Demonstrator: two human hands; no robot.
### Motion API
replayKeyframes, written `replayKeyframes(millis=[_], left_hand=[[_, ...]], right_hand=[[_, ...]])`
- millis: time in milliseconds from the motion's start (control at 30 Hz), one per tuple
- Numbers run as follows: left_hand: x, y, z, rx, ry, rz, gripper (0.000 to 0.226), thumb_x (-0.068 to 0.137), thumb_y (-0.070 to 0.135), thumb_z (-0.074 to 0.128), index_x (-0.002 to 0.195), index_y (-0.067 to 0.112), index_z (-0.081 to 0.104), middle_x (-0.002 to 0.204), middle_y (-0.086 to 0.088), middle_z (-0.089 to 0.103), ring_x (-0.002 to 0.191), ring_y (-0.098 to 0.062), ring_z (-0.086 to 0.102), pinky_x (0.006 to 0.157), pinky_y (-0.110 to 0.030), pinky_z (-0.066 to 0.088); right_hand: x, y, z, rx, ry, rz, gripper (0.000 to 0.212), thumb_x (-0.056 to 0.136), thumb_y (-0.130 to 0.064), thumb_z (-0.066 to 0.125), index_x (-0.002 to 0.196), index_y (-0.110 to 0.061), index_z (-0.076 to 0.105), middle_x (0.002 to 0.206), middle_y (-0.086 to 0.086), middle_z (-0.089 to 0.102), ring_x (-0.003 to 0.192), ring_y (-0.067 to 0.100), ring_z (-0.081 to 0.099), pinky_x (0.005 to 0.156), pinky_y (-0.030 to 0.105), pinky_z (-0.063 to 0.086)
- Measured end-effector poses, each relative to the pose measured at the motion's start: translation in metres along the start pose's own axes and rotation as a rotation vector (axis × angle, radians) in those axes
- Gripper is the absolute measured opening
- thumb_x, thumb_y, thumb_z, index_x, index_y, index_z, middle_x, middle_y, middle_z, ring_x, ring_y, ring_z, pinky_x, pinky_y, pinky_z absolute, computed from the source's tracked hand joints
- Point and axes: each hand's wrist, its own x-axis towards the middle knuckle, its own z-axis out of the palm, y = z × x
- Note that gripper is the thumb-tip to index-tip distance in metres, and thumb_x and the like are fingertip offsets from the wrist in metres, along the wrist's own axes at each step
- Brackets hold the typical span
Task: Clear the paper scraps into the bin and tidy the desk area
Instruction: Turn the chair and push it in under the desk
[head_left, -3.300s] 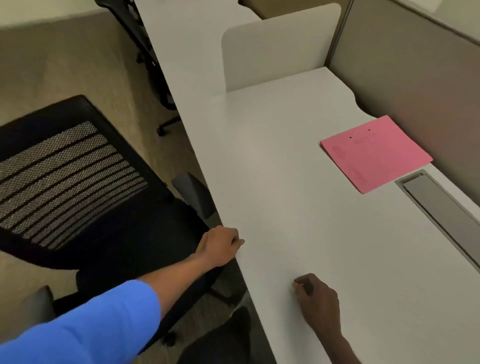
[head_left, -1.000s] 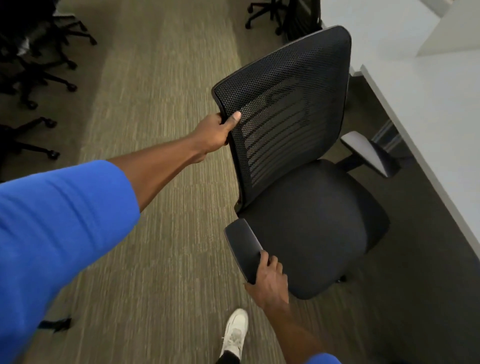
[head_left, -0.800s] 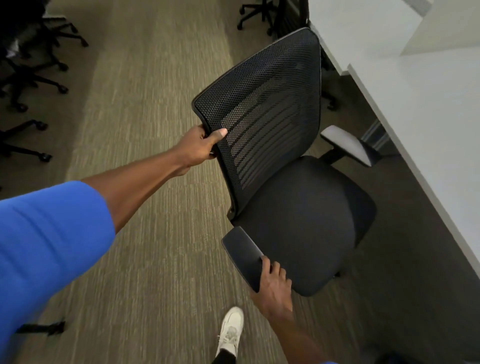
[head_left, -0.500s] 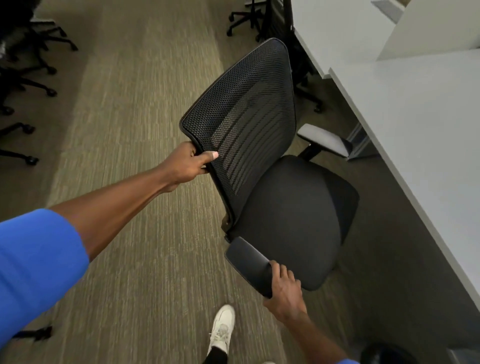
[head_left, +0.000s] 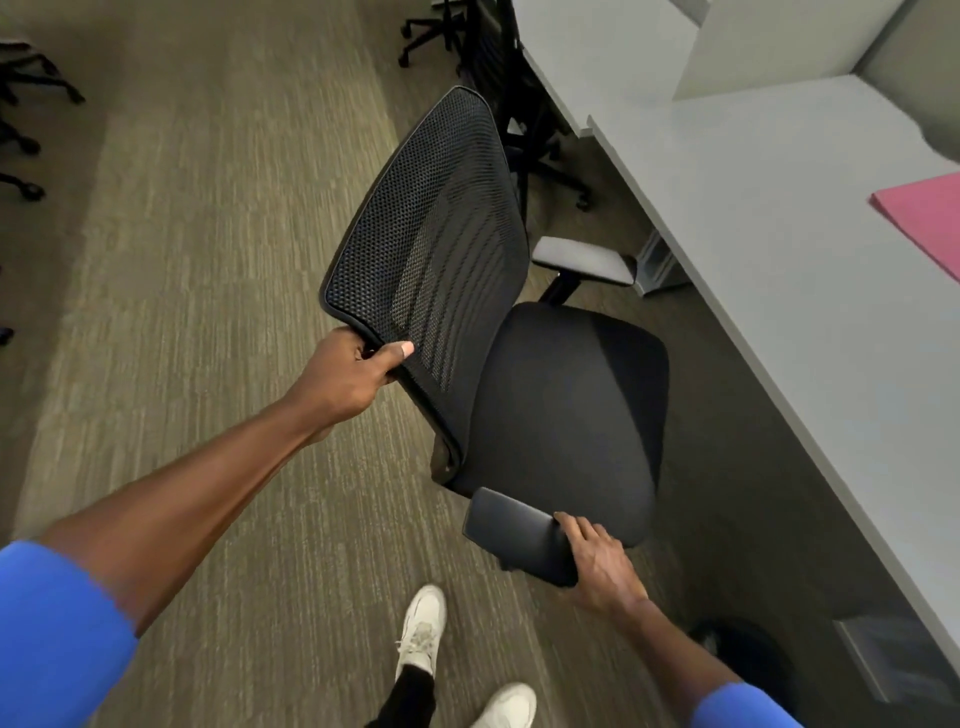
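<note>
A black mesh-backed office chair (head_left: 545, 395) stands on the carpet beside the white desk (head_left: 769, 270), its seat facing the desk. My left hand (head_left: 348, 376) grips the near corner of the mesh backrest. My right hand (head_left: 597, 566) holds the chair's near dark armrest (head_left: 514, 532). The far grey armrest (head_left: 582, 260) sits close to the desk edge. A pink folder (head_left: 930, 218) lies on the desk at the right edge of view. No paper scraps show.
A second black chair (head_left: 498, 67) is tucked at the neighbouring desk ahead. More chair bases (head_left: 21, 130) stand at the far left. A dark round object (head_left: 748, 660) sits under the desk near my right arm. My white shoes (head_left: 423, 634) are on the carpet.
I turned from the desk top and took hold of the chair. Over the last second the chair has swung and rolled toward the desk, and the pink folder has come into view.
</note>
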Motion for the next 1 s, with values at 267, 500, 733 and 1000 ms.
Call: replayKeyframes(millis=[267, 500, 733, 1000], left_hand=[[-0.047, -0.004, 0.043, 0.163, 0.066, -0.013, 0.028, 0.098, 0.049, 0.068, 0.105, 0.023, 0.077, 0.109, 0.004, 0.080, 0.107, -0.020, 0.076, 0.101, -0.053, 0.061], [-0.090, -0.002, 0.091, 0.291, 0.170, 0.023, 0.032, 0.099, 0.050, 0.067, 0.094, 0.020, 0.077, 0.090, 0.004, 0.080, 0.086, -0.017, 0.075, 0.084, -0.047, 0.063], [-0.131, 0.002, 0.128, 0.303, 0.177, 0.017, 0.043, 0.099, 0.046, 0.069, 0.078, 0.009, 0.072, 0.072, -0.002, 0.073, 0.075, -0.028, 0.071, 0.073, -0.042, 0.055], [-0.166, 0.002, 0.119, 0.241, -0.099, 0.148, 0.051, 0.087, 0.081, 0.054, 0.067, 0.037, 0.067, 0.054, 0.020, 0.060, 0.052, 0.007, 0.055, 0.054, -0.013, 0.039]], right_hand=[[-0.031, 0.045, 0.004, -0.056, -0.015, 0.039, 0.089, 0.085, -0.028, 0.070, 0.162, -0.026, 0.024, 0.160, -0.004, 0.042, 0.149, 0.023, 0.043, 0.126, 0.041, 0.029], [-0.059, 0.073, 0.017, -0.046, 0.084, 0.170, 0.069, 0.106, -0.012, 0.040, 0.168, -0.020, 0.011, 0.176, 0.005, 0.016, 0.165, 0.028, 0.008, 0.134, 0.048, 0.010], [-0.075, 0.042, 0.025, 0.120, 0.125, 0.266, 0.073, 0.106, -0.019, 0.051, 0.168, -0.014, 0.012, 0.176, 0.014, 0.012, 0.164, 0.033, 0.008, 0.133, 0.047, 0.019], [-0.090, -0.049, -0.011, 0.481, 0.352, 0.156, 0.100, 0.080, -0.049, 0.072, 0.164, -0.027, 0.023, 0.168, -0.005, 0.030, 0.156, 0.016, 0.028, 0.118, 0.040, 0.043]])
